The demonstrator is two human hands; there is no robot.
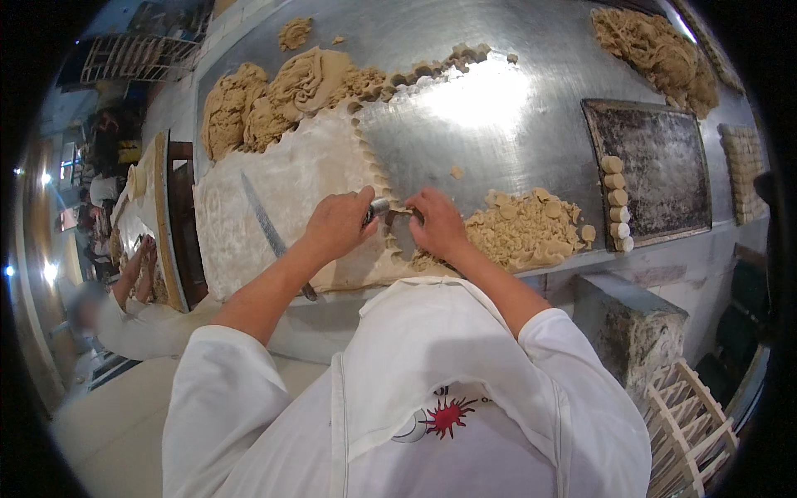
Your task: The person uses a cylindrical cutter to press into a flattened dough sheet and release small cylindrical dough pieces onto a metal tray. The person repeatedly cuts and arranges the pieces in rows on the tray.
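Observation:
My left hand (339, 223) grips a small metal ring cutter (377, 208) at the scalloped right edge of a floured dough sheet (280, 180). Just right of it, my right hand (438, 224) has its fingers curled near the cut edge; whether they hold a bit of dough cannot be told. A long-bladed knife (264, 218) lies across the sheet, left of my left hand. Right of my right hand is a heap of dough scraps and small rounds (523, 227). A row of thick dough rounds (616, 197) stands along the left edge of a dark baking tray (666, 168).
Dough masses (233, 109) lie behind the sheet on the metal table (429, 143), with another dough pile (654, 53) at the far right. A stone block (629, 317) and wooden rack (691, 429) stand below the right edge. Another person (131, 324) works at a table on the left.

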